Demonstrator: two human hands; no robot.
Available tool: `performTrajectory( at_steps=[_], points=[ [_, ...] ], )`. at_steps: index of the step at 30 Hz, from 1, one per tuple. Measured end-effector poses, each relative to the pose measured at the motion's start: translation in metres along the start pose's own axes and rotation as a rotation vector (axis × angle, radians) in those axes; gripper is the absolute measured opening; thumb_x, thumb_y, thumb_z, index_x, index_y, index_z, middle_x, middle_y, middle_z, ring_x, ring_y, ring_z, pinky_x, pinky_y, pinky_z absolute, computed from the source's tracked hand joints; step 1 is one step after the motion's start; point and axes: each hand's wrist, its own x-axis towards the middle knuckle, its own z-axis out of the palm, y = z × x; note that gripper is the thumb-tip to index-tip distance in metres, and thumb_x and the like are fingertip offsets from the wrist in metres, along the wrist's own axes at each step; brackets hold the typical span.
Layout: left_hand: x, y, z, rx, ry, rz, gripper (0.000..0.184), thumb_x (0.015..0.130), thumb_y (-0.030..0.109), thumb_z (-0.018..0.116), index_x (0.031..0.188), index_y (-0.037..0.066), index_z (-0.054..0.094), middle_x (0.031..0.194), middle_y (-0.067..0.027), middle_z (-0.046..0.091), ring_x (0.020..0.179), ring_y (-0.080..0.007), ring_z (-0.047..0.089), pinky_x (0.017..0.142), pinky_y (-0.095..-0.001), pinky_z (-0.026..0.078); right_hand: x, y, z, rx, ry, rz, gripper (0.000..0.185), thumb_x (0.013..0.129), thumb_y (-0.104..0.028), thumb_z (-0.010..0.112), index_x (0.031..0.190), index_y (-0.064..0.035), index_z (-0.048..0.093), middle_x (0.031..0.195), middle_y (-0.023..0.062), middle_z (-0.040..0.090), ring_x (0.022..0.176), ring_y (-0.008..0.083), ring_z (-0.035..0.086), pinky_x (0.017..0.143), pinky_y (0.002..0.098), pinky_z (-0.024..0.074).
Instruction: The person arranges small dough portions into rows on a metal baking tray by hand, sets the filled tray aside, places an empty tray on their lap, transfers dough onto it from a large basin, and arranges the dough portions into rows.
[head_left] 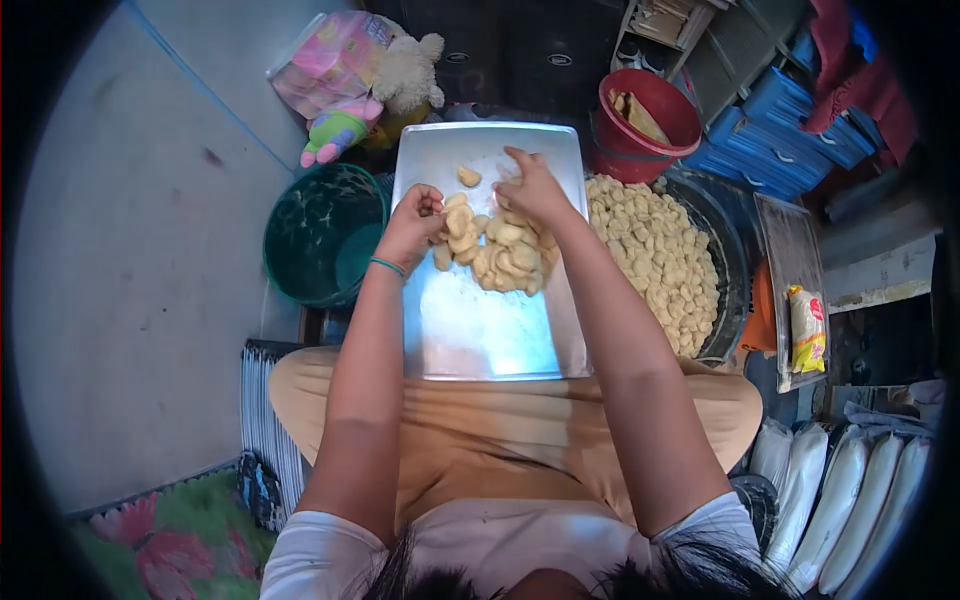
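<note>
A metal tray point(480, 330) rests across my lap, with a heap of pale yellow dough pieces point(510, 260) in its upper half. My left hand point(412, 226), a green band at its wrist, is at the heap's left edge. Its fingers are curled together, and whatever they pinch is hidden. Over the heap's upper right is my right hand point(535, 190), its thumb and index finger spread apart and the other fingers partly hidden. One loose dough piece point(468, 176) lies apart near the tray's far end.
To the right stands a wide black tub point(735, 270) full of similar dough pieces. A red bucket point(655, 100) is behind it, and a green basin point(325, 235) sits at left. A yellow packet point(807, 330) lies on a board at far right, above filled plastic bags point(835, 505).
</note>
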Motion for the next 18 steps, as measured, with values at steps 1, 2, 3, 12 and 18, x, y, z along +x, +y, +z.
performTrajectory(
  at_steps=[1, 2, 3, 12, 18],
  points=[
    [0.009, -0.002, -0.004, 0.004, 0.010, 0.014, 0.033, 0.079, -0.006, 0.057, 0.111, 0.003, 0.055, 0.092, -0.0029, 0.054, 0.083, -0.0121, 0.056, 0.072, -0.0247, 0.047, 0.008, -0.007, 0.010, -0.085, -0.044, -0.023, 0.064, 0.075, -0.030, 0.075, 0.135, -0.0199, 0.053, 0.131, 0.0194, 0.049, 0.116, 0.0383, 0.055, 0.099, 0.0418, 0.0460],
    [0.017, -0.005, -0.009, 0.007, 0.022, 0.027, 0.035, 0.079, -0.005, 0.056, 0.113, 0.002, 0.056, 0.094, -0.0033, 0.055, 0.084, -0.0123, 0.056, 0.074, -0.0246, 0.047, 0.014, -0.013, 0.019, -0.171, -0.090, -0.045, 0.063, 0.076, -0.029, 0.075, 0.134, -0.0200, 0.054, 0.132, 0.0189, 0.049, 0.115, 0.0381, 0.056, 0.099, 0.0412, 0.0462],
    [0.027, -0.006, -0.017, 0.047, -0.005, -0.008, 0.039, 0.078, -0.002, 0.055, 0.117, -0.001, 0.058, 0.101, -0.0060, 0.059, 0.090, -0.0152, 0.058, 0.079, -0.0266, 0.048, 0.016, -0.019, 0.025, -0.306, -0.134, -0.164, 0.053, 0.074, -0.027, 0.076, 0.124, -0.0181, 0.061, 0.126, 0.0179, 0.053, 0.109, 0.0372, 0.059, 0.095, 0.0402, 0.0475],
    [0.067, 0.008, -0.039, 0.564, -0.157, -0.045, 0.031, 0.073, 0.006, 0.065, 0.103, 0.003, 0.069, 0.090, -0.0130, 0.069, 0.086, -0.0254, 0.066, 0.078, -0.0351, 0.051, 0.098, -0.008, 0.040, -0.077, -0.109, -0.217, 0.032, 0.076, -0.020, 0.074, 0.106, -0.0108, 0.069, 0.105, 0.0155, 0.063, 0.104, 0.0345, 0.060, 0.091, 0.0414, 0.0474],
    [0.128, 0.004, -0.049, 0.923, 0.315, 0.291, 0.032, 0.076, 0.010, 0.068, 0.108, 0.007, 0.069, 0.104, -0.0212, 0.064, 0.097, -0.0345, 0.064, 0.085, -0.0405, 0.051, 0.044, -0.037, 0.021, -0.466, -0.067, -0.192, 0.039, 0.077, -0.025, 0.075, 0.112, -0.0122, 0.066, 0.117, 0.0145, 0.058, 0.110, 0.0353, 0.057, 0.092, 0.0409, 0.0473]
  ],
)
